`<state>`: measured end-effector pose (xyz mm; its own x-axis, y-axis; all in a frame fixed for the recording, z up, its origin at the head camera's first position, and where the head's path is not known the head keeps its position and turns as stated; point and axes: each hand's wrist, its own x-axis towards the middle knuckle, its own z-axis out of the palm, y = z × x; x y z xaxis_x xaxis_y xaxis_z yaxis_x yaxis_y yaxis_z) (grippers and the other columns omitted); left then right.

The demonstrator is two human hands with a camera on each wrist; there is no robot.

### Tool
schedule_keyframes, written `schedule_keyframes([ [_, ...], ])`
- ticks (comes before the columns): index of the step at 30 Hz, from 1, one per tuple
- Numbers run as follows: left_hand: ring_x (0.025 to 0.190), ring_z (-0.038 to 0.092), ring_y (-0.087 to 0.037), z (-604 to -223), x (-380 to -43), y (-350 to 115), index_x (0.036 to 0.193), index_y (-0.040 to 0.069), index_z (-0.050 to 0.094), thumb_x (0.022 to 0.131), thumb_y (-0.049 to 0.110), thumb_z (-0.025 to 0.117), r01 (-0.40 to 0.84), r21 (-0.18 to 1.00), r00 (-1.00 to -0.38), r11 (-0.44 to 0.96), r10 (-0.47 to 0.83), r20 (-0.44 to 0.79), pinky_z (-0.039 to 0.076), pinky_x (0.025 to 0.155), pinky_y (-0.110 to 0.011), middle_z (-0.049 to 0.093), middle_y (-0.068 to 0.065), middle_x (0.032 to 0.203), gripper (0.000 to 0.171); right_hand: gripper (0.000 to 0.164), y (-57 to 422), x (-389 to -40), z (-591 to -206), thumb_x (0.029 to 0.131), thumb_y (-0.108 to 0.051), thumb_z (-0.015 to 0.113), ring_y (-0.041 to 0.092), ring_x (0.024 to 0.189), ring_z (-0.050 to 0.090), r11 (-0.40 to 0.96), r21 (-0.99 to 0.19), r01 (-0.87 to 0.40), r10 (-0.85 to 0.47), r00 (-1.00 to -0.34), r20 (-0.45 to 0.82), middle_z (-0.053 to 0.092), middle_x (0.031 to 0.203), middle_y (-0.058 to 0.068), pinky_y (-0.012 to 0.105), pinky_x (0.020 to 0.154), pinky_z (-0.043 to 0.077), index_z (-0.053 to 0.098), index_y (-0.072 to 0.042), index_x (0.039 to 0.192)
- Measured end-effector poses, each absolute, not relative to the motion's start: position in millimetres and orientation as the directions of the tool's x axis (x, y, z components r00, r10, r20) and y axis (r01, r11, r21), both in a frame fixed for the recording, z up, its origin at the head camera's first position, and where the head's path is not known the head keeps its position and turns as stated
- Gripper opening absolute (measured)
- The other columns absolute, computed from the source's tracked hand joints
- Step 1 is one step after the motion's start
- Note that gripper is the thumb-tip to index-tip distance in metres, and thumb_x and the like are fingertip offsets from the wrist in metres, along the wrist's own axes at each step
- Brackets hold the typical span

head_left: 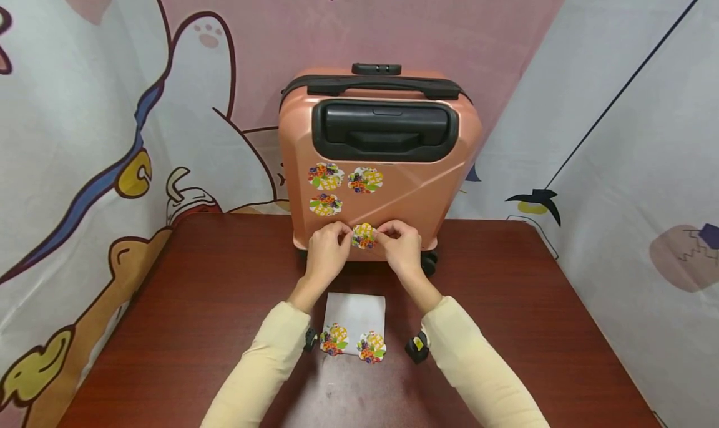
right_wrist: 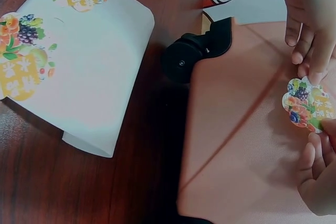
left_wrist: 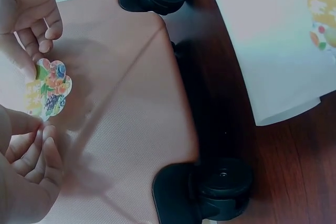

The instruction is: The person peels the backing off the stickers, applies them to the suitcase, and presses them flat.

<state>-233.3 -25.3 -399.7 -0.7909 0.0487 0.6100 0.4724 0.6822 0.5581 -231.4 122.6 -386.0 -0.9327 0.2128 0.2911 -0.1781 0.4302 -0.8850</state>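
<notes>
A salmon-pink suitcase (head_left: 404, 197) stands upright on the table. In front of its lower middle, a scalloped fruit-print sticker (head_left: 364, 236) is stretched between both hands. My left hand (head_left: 327, 248) pinches its left edge between thumb and forefinger. On the opposite edge, my right hand (head_left: 401, 247) pinches it the same way. The sticker's yellow lettering is at the top and the fruit below. It is close over the textured shell (left_wrist: 121, 93), casting a shadow there. Three similar stickers are on the suitcase's left half, among them an upper left sticker (head_left: 326, 176).
A white backing sheet (head_left: 355, 312) with two fruit stickers along its near edge lies on the brown table (head_left: 213, 328), between the forearms. Black wheels (left_wrist: 223, 187) project from the suitcase bottom. A cartoon-printed cloth (head_left: 421, 29) hangs behind the suitcase.
</notes>
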Motion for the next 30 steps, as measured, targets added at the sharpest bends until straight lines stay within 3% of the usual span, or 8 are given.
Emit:
schedule_keyframes([
  [30,0.056,0.061,-0.02,-397.8,-236.7,-17.4,0.072,0.006,0.07,0.079,0.008,0.068,0.41,0.508,-0.773,0.758,-0.007,0.634,0.048,0.053,-0.035,0.066,-0.004,0.068,0.007,0.009,116.4,-235.9,-385.0,0.073,-0.009,0.073,0.017,0.057,0.054,0.49,-0.853,-0.178,0.3,-0.885,0.357,0.061,0.061,0.006,0.026,0.052,0.039,0.068,-0.004,0.068],
])
